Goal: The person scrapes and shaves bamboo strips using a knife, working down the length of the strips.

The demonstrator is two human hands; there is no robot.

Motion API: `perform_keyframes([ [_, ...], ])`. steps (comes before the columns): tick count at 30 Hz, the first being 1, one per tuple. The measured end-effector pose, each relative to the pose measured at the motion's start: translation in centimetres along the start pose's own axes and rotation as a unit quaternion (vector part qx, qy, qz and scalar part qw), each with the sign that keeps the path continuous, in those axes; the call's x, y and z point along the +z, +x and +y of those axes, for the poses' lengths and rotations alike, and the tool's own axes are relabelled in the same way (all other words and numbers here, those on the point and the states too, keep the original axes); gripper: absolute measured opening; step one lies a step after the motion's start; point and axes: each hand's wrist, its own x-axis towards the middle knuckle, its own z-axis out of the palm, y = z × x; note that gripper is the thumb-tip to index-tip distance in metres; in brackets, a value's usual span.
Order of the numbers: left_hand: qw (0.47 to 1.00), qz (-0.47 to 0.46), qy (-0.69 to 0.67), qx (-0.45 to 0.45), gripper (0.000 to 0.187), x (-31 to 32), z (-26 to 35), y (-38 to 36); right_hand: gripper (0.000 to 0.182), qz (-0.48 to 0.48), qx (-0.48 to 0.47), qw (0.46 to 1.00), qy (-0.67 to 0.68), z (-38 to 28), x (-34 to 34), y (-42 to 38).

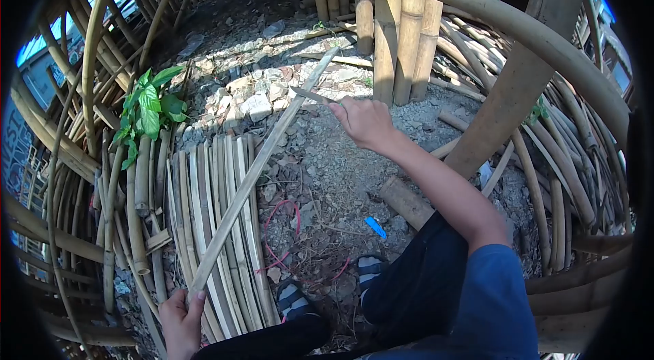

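A long, flat bamboo strip (pixel 253 170) runs slantwise from the lower left up to the stony ground ahead. Its near end is gripped in my left hand (pixel 182 324), thumb on top. My right hand (pixel 361 121) is closed around the handle of a knife (pixel 312 95). The blade points left and overlaps the strip near its far end. Beneath the strip, a row of split bamboo slats (pixel 221 224) lies side by side on the ground beside my left foot.
Upright bamboo poles (pixel 400 33) stand ahead, with a curved pole (pixel 504 16) arching across the upper right. Bamboo piles (pixel 565 169) flank the right side. A leafy plant (pixel 150 106) grows at left. Pink string (pixel 279 207), a blue scrap (pixel 375 227) and a bamboo piece (pixel 406 203) lie on the dirt.
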Motion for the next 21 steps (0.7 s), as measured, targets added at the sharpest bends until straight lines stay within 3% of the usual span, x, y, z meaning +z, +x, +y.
perform_keyframes([
  [3,1.0,0.021,0.005,0.01,0.036,-0.3,-0.8,-0.2,0.057,-0.04,0.083,0.995,-0.027,1.7,0.2,1.1],
  [6,0.997,0.008,0.065,0.029,0.037,-0.6,-0.4,-0.7,0.061,-0.07,0.044,0.996,-0.031,3.9,-0.1,0.7],
  [9,1.0,0.013,0.008,-0.02,0.037,-0.2,-1.0,-0.1,0.061,-0.079,0.015,0.996,-0.031,2.5,0.9,-0.9],
  [12,1.0,0.024,0.016,0.008,0.036,-0.1,-1.5,-0.2,0.061,-0.092,0.038,0.994,-0.052,5.4,1.6,0.2],
  [13,1.0,0.023,0.019,0.008,0.036,-0.3,-1.3,-0.2,0.061,-0.107,0.093,0.988,-0.058,6.2,1.6,0.7],
  [17,0.997,0.004,0.077,-0.002,0.037,-0.2,-0.5,0.1,0.061,-0.104,0.109,0.988,-0.028,5.3,2.3,-1.1],
  [19,1.0,-0.002,0.013,0.006,0.04,0.1,-1.0,0.4,0.062,-0.11,0.032,0.993,0.005,5.3,2.1,-1.7],
  [21,0.999,-0.005,0.036,0.012,0.039,0.2,-0.8,0.0,0.062,-0.119,0.051,0.992,-0.003,7.1,2.1,-1.4],
])
